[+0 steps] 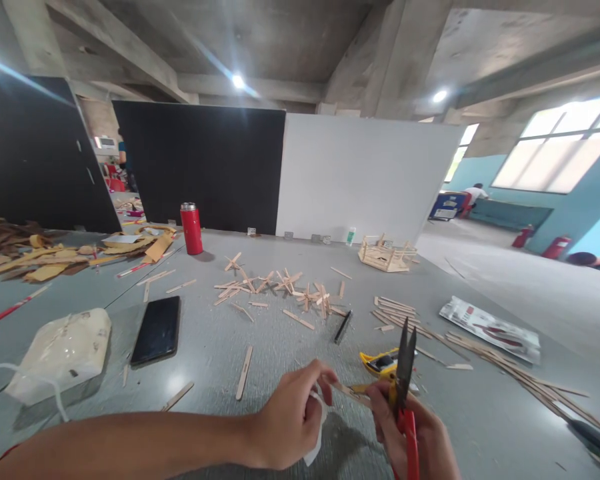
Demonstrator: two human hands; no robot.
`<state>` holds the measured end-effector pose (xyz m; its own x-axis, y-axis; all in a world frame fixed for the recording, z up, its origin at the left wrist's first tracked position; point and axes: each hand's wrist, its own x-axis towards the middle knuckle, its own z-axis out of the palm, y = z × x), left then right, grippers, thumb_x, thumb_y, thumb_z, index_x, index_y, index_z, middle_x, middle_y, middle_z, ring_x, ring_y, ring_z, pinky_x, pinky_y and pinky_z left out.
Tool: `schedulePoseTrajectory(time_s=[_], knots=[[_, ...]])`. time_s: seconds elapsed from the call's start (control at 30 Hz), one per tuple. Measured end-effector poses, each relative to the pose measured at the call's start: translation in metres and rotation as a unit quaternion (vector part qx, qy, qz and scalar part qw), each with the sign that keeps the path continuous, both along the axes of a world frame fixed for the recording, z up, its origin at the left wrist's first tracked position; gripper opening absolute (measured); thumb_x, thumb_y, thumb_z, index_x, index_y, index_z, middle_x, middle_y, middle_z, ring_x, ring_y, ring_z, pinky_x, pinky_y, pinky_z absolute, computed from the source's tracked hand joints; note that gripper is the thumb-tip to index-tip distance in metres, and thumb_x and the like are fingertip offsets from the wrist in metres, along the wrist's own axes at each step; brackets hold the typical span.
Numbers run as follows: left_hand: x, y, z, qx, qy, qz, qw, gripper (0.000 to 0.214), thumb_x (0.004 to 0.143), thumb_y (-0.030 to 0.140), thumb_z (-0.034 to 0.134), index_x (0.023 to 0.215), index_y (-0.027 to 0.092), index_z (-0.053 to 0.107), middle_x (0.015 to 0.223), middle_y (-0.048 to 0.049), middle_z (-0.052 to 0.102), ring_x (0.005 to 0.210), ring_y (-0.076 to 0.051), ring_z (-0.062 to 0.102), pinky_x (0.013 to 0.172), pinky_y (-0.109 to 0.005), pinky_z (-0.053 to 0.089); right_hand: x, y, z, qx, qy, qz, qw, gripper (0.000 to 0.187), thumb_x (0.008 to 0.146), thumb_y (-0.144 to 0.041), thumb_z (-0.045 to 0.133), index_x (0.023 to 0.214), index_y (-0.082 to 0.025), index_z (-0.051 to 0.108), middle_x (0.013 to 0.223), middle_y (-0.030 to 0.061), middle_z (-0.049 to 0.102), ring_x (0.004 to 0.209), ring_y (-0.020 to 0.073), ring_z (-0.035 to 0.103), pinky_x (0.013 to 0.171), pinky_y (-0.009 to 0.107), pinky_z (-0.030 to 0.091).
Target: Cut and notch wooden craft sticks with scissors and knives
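Note:
My left hand (290, 420) is closed, pinching one end of a thin wooden stick (351, 393) low in the head view; a scrap of white paper or tape (316, 440) hangs from its fingers. My right hand (415, 437) grips red-handled shears (405, 373) whose dark blades point up. The stick's other end meets the shears at my right fingers. A yellow utility knife (377, 362) lies on the grey table (270, 347) just behind the shears.
Loose wooden sticks (280, 287) lie scattered mid-table, with longer strips (505, 363) on the right. A black phone (157, 329), a white pouch (63, 353), a red bottle (191, 229), a small stick frame (386, 255), a printed packet (490, 328) and cardboard scraps (45, 257) stand around.

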<state>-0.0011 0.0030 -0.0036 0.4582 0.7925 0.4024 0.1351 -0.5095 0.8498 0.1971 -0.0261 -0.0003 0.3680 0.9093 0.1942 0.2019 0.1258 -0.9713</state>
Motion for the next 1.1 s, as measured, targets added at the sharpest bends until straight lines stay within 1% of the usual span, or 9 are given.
schedulePoseTrajectory(time_s=[0.2,0.33,0.5,0.63,0.7,0.8,0.97,1.0,1.1], knots=[[-0.001,-0.001,0.001,0.023,-0.017,-0.011,1.0,0.039,0.076,-0.002,0.048,0.107,0.021,0.054,0.092,-0.001,0.065,0.063,-0.011,0.05,0.066,-0.023,0.039,0.0,-0.002,0.001,0.01,-0.006,0.0,1.0,0.046,0.071,-0.06,0.084,0.083,-0.017,0.074,0.056,-0.0028,0.053,0.049,0.0137,0.045,0.046,0.026,0.038],[0.0,0.0,0.0,0.026,-0.024,-0.013,0.999,0.034,0.076,-0.001,0.049,0.102,0.022,0.052,0.085,0.0009,0.062,0.061,-0.011,0.047,0.064,-0.023,0.038,0.0,-0.002,0.0,0.002,-0.002,0.005,1.0,0.048,0.072,-0.061,0.083,0.083,-0.016,0.073,0.054,-0.0036,0.05,0.048,0.0132,0.042,0.043,0.026,0.035],[0.001,0.002,-0.002,0.026,-0.03,-0.013,0.999,0.037,0.074,-0.002,0.049,0.104,0.021,0.053,0.09,-0.0002,0.064,0.063,-0.011,0.048,0.065,-0.023,0.039,-0.001,0.001,0.0,0.006,0.004,0.002,1.0,0.049,0.069,-0.062,0.085,0.081,-0.017,0.073,0.059,-0.0019,0.053,0.051,0.0134,0.044,0.044,0.026,0.036],[0.0,0.001,0.001,0.015,-0.041,-0.02,0.999,0.034,0.073,-0.001,0.049,0.098,0.02,0.055,0.084,0.0008,0.062,0.063,-0.011,0.048,0.065,-0.023,0.039,-0.001,0.0,0.0,0.002,0.005,0.0,1.0,0.046,0.068,-0.06,0.085,0.079,-0.017,0.072,0.056,-0.0033,0.051,0.049,0.0124,0.042,0.044,0.025,0.035],[-0.001,0.001,0.004,0.0,-0.045,-0.027,0.999,0.03,0.071,-0.001,0.05,0.093,0.02,0.056,0.081,0.0009,0.061,0.063,-0.011,0.048,0.064,-0.022,0.038,0.0,0.0,0.001,-0.006,0.006,0.004,1.0,0.047,0.069,-0.059,0.085,0.081,-0.016,0.072,0.054,-0.004,0.05,0.048,0.0118,0.042,0.044,0.025,0.034],[-0.002,0.002,0.01,-0.041,-0.048,-0.042,0.997,0.024,0.069,0.001,0.051,0.084,0.019,0.058,0.072,0.0026,0.055,0.056,-0.009,0.044,0.056,-0.021,0.032,0.002,-0.001,0.004,-0.025,0.011,0.015,1.0,0.051,0.07,-0.062,0.083,0.086,-0.015,0.071,0.052,-0.004,0.051,0.045,0.0124,0.043,0.043,0.025,0.034],[-0.002,0.004,0.025,-0.146,-0.046,-0.092,0.984,0.022,0.074,0.006,0.046,0.08,0.019,0.062,0.056,0.0066,0.043,0.045,-0.008,0.034,0.045,-0.02,0.023,0.003,-0.008,0.014,-0.037,0.007,0.033,0.999,0.05,0.074,-0.064,0.08,0.084,-0.017,0.07,0.052,-0.0025,0.053,0.046,0.0141,0.047,0.044,0.026,0.038],[-0.002,0.004,0.029,-0.166,-0.042,-0.107,0.979,0.023,0.074,0.007,0.045,0.08,0.019,0.063,0.054,0.0067,0.042,0.043,-0.008,0.033,0.044,-0.02,0.022,0.004,-0.01,0.016,-0.038,0.003,0.039,0.999,0.049,0.075,-0.065,0.079,0.083,-0.017,0.07,0.053,-0.0021,0.054,0.046,0.0141,0.048,0.045,0.026,0.039],[-0.003,0.002,0.04,-0.202,-0.027,-0.146,0.968,0.023,0.07,0.009,0.045,0.073,0.017,0.066,0.054,0.0041,0.049,0.043,-0.008,0.037,0.043,-0.021,0.024,0.005,-0.015,0.02,-0.039,-0.017,0.065,0.997,0.048,0.083,-0.065,0.074,0.083,-0.018,0.069,0.055,-0.0017,0.054,0.048,0.0141,0.048,0.046,0.026,0.039]])
